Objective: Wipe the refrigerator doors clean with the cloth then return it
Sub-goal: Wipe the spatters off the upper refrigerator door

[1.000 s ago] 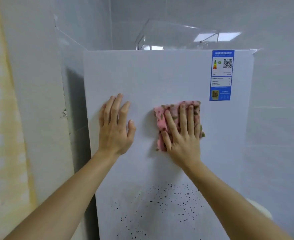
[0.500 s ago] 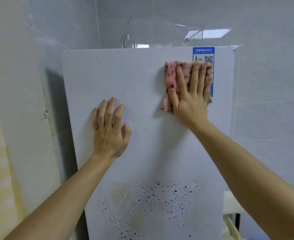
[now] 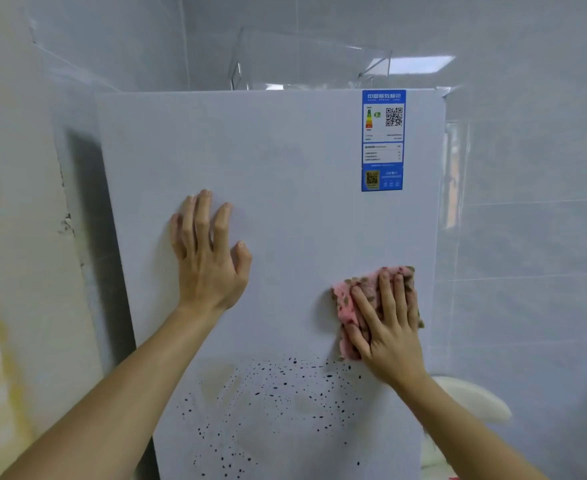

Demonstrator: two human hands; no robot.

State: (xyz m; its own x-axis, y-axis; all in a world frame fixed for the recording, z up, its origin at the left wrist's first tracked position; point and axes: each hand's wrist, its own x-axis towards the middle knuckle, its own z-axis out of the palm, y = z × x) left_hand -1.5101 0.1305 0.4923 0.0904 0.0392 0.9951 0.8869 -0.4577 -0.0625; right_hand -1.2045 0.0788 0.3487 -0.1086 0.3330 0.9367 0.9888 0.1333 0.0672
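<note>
The white refrigerator door (image 3: pixel 285 161) fills the middle of the view. My right hand (image 3: pixel 389 327) presses a pink patterned cloth (image 3: pixel 345 303) flat against the door's right side, fingers straight and pointing up. My left hand (image 3: pixel 209 258) rests on the door further left, its fingertips on the surface and slightly bent. Below both hands the door carries a patch of black specks and brownish smears (image 3: pixel 274 403). A blue energy label (image 3: pixel 383 140) sits at the door's top right.
A clear plastic box (image 3: pixel 305 60) stands on top of the refrigerator. Grey tiled wall runs behind and to the right. A pale wall edge with chipped paint (image 3: pixel 65 223) is close on the left. A white rounded object (image 3: pixel 472 403) shows low at the right.
My right hand has drawn the cloth down from the top right, over the label, to the door's mid-right just above the specks. My left hand has stayed on the door.
</note>
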